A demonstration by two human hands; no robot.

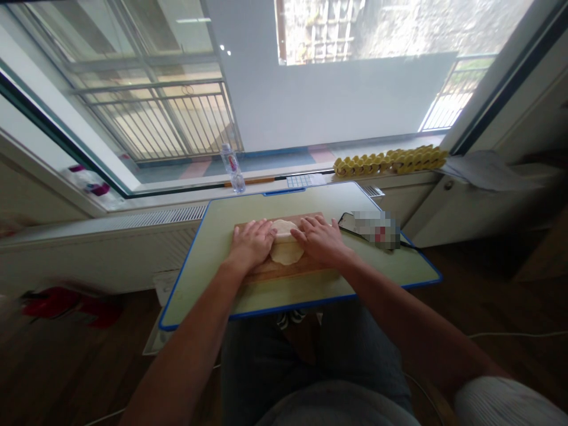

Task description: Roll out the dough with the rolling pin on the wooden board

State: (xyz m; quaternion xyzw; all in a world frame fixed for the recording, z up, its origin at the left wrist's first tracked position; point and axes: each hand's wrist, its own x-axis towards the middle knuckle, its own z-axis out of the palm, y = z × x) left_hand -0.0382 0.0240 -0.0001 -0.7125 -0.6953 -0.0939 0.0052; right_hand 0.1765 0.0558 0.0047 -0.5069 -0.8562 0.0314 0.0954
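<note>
A round, flattened piece of dough (287,253) lies on a brown wooden board (277,272). Across the dough runs a pale rolling pin (284,237), its ends covered by my hands. My left hand (254,239) is laid over the left end, fingers pointing forward and curving over it, thumb toward the middle. Over the right end my right hand (322,236) presses the same way, its thumb near the dough. The board rests on a pale green table (195,260) with a blue edge.
A phone (370,229) lies right of the board. Behind the table, a clear plastic bottle (233,168) and yellow egg trays (390,163) stand along the windowsill. A radiator (177,219) is below the window. A red object (66,305) sits on the floor at left.
</note>
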